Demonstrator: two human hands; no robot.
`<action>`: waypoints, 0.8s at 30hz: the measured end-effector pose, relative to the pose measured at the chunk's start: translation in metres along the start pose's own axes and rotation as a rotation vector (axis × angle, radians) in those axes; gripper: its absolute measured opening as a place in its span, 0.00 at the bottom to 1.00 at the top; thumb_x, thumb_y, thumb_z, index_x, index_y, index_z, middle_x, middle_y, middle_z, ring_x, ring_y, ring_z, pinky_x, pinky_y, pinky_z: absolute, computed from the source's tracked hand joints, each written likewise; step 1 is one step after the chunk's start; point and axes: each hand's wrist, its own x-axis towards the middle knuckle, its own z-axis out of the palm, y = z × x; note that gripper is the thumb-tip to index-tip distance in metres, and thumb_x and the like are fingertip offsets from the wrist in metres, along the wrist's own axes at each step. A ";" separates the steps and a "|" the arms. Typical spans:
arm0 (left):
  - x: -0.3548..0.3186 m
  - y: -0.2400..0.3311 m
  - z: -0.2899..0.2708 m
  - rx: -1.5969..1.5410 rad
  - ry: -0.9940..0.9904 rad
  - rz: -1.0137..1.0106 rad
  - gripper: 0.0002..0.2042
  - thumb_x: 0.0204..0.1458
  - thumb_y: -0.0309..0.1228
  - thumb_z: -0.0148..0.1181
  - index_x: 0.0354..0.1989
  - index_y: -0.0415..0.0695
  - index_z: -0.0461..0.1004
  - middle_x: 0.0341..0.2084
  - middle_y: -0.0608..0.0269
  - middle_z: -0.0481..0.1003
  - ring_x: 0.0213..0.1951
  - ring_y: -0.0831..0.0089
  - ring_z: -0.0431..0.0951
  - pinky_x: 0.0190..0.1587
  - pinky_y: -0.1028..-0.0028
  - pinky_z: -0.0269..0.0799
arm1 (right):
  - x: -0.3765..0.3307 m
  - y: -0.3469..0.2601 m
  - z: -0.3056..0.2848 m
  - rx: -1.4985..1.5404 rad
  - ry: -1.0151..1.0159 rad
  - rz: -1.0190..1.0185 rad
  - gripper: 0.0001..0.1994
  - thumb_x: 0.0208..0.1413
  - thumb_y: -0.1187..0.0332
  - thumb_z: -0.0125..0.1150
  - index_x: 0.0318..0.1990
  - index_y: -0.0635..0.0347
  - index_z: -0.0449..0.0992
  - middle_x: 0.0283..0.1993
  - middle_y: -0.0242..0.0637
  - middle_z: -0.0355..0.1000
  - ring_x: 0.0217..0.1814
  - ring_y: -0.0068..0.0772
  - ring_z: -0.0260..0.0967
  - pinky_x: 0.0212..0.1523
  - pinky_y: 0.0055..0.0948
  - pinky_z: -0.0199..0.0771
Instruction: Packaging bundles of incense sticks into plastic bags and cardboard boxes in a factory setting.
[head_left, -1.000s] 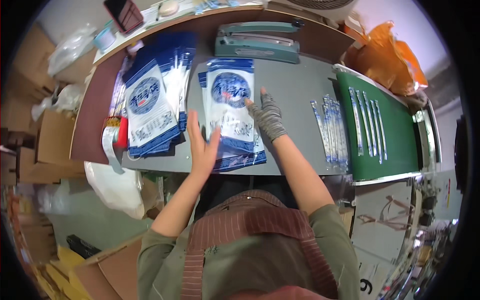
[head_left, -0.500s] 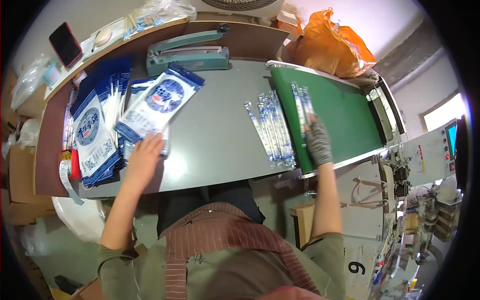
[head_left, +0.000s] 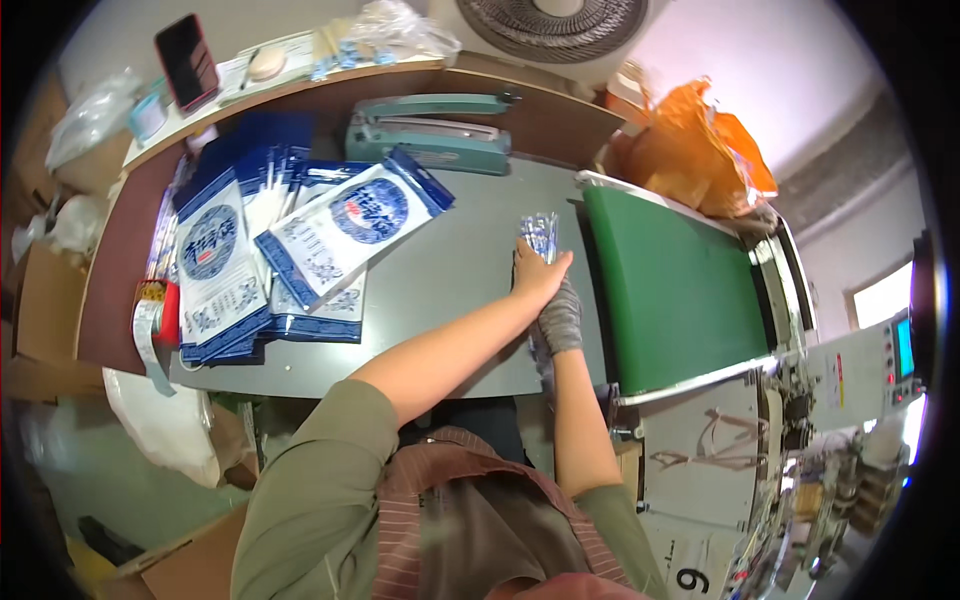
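A tight bundle of slim blue-and-white stick packets [head_left: 540, 232] is gathered at the right of the grey table. My bare left hand [head_left: 538, 280] reaches across and closes around it. My right hand [head_left: 562, 318], in a grey striped glove, presses against the bundle's right side just below; its fingers are partly hidden by the left hand. The packets' upper ends stick out beyond my fingers, and the lower part is mostly covered. Left of them, a white-and-blue printed pouch [head_left: 352, 222] lies aslant on other flat pouches [head_left: 210, 262].
A green conveyor belt [head_left: 675, 290] adjoins the table [head_left: 440, 335] on the right. At the back stand a teal bag sealer [head_left: 430, 140] and an orange plastic bag [head_left: 690, 150]. A phone [head_left: 187, 62] leans on the shelf; a red tape dispenser [head_left: 160, 308] sits at left.
My left hand left the pouches and crossed to the packets. My right hand came off the belt with packets, and the spread-out packets are now drawn together. The view has shifted.
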 end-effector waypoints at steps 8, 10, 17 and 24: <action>-0.042 0.060 -0.126 0.187 -0.061 0.703 0.59 0.39 0.53 0.70 0.69 0.37 0.34 0.60 0.40 0.56 0.65 0.51 0.52 0.64 0.57 0.51 | -0.088 -0.038 0.097 -0.208 -0.443 -0.428 0.19 0.62 0.60 0.52 0.53 0.65 0.66 0.48 0.36 0.69 0.48 0.34 0.67 0.49 0.32 0.71; -0.040 0.070 -0.154 0.174 -0.077 0.797 0.59 0.38 0.51 0.71 0.70 0.40 0.34 0.58 0.42 0.60 0.61 0.51 0.58 0.62 0.58 0.55 | -0.125 -0.063 0.116 -0.441 -0.443 -0.474 0.24 0.54 0.68 0.62 0.57 0.63 0.62 0.50 0.40 0.67 0.48 0.32 0.67 0.49 0.35 0.73; -0.054 0.017 -0.193 0.059 -0.675 0.342 0.33 0.40 0.37 0.69 0.56 0.40 0.64 0.32 0.54 0.77 0.34 0.61 0.77 0.42 0.65 0.72 | -0.142 -0.038 0.124 -0.459 -0.707 -0.376 0.51 0.36 0.69 0.76 0.68 0.59 0.49 0.57 0.40 0.63 0.55 0.34 0.65 0.51 0.32 0.72; -0.174 -0.003 -0.246 -0.480 -0.820 -0.244 0.17 0.46 0.32 0.63 0.44 0.41 0.71 0.33 0.59 0.75 0.38 0.76 0.75 0.41 0.72 0.72 | -0.186 -0.028 0.155 -0.410 -0.777 -0.407 0.22 0.47 0.71 0.66 0.52 0.61 0.70 0.43 0.38 0.74 0.42 0.30 0.72 0.47 0.28 0.71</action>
